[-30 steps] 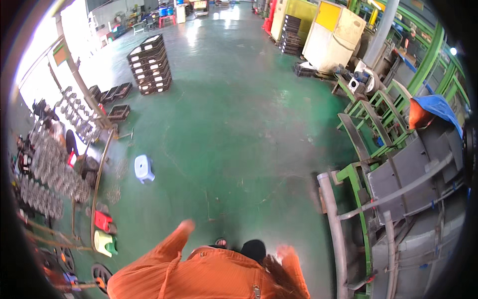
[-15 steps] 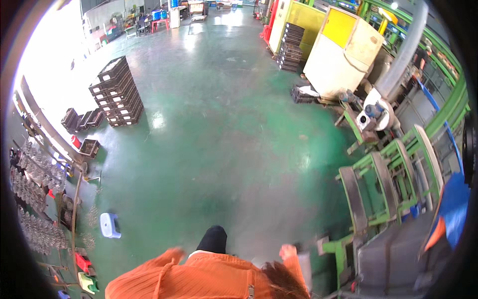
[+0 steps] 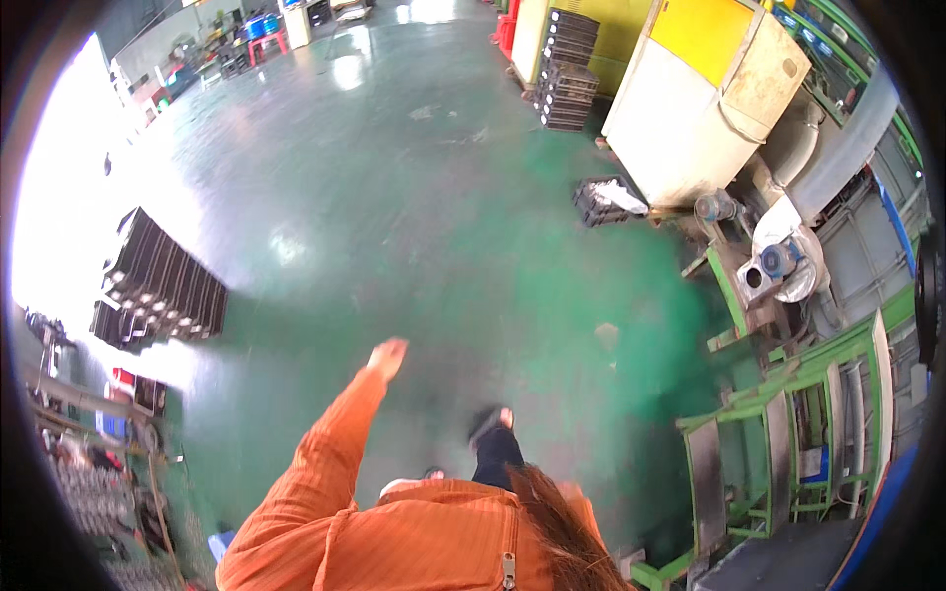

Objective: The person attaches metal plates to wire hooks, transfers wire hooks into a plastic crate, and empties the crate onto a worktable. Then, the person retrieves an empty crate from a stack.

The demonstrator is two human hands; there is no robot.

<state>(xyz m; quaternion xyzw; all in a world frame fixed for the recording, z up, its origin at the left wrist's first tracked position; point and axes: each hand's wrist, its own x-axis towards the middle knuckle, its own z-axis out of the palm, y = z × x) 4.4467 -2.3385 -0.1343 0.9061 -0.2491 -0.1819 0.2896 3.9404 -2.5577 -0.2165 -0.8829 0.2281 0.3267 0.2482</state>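
Observation:
My left hand (image 3: 388, 359) swings out in front of my body at the end of an orange ribbed sleeve (image 3: 330, 433). No object shows in it, and it is far from anything but the green floor (image 3: 434, 295). Its fingers are small and smeared, so their pose is unclear. Close to my right side, my right hand (image 3: 571, 489) is mostly hidden behind long hair and the other sleeve. Only a blurred patch of it shows. Below, a dark trouser leg and a sandalled foot (image 3: 490, 424) are in mid-stride.
Stacked black crates (image 3: 168, 281) stand at left, and another crate stack (image 3: 569, 74) is at the back. A low crate (image 3: 603, 202) sits by a cream cabinet (image 3: 680, 108). A blower (image 3: 788, 258) and green frames (image 3: 749, 424) line the right. A blue stool (image 3: 221, 544) is lower left.
I have moved forward across the floor; the left crate stack and the cabinet are nearer. My left hand has swung forward and up, while my right has dropped back behind the hair.

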